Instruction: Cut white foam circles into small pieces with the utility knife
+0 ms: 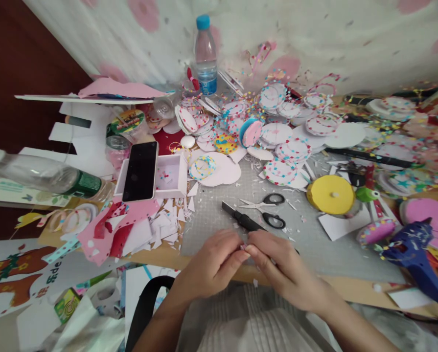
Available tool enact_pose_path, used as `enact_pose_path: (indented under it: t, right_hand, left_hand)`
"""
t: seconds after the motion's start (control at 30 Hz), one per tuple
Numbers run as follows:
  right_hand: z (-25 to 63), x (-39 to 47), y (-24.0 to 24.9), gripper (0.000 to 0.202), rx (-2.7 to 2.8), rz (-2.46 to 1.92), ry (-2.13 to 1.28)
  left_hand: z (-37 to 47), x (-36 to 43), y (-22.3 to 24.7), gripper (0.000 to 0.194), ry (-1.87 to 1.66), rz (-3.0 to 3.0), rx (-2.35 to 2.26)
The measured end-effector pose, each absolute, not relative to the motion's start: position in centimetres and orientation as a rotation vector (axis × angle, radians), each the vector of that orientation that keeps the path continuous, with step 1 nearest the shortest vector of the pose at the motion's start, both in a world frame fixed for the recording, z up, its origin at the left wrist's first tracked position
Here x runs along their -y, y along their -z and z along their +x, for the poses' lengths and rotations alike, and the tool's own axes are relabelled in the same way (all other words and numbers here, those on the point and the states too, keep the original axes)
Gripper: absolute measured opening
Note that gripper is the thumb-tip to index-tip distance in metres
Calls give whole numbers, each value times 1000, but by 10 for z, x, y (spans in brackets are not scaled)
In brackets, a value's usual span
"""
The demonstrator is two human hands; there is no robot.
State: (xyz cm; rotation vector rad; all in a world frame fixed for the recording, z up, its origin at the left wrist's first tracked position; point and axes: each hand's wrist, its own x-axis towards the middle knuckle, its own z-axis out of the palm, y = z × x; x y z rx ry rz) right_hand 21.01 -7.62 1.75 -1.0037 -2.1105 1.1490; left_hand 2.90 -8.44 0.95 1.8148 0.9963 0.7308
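At the front edge of the cutting mat (204, 220), my left hand (219, 264) and my right hand (283, 266) meet, thumbs and fingertips pinched together. Between them shows a tiny pale pinkish piece (243, 247), too small and covered to name. Just beyond my fingers lies a black utility knife (242, 218), its handle partly hidden by my right hand. Farther off rest open scissors (268, 208) with black handles.
Paper discs with colourful star wire (281, 171) pile up at the back. A water bottle (206, 58) stands behind them. Left are a phone (141, 171) on a white box (176, 176) and paper scraps (163, 225). Right are a yellow disc (331, 194) and a blue glue gun (417, 259).
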Motion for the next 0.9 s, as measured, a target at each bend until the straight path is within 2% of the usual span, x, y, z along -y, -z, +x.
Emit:
enact_pose_path:
  t: [0.17,0.4,0.63,0.9]
  right_hand:
    - [213,53,-11,26,2123,-1049,-1236]
    - [220,-3,2,23,2287,-1007,-844]
    - [217,5,31,20,2262,-977,-712]
    - [215,5,29,16,2226,-917,-716]
  left_hand:
    - [25,54,-11,27,-604,1837,-991]
    - [36,-6,11,27,-751,2006,-912]
    - [45,0,36,20,-848,2143,-880]
    - [45,0,38,16,-910,2224,-913]
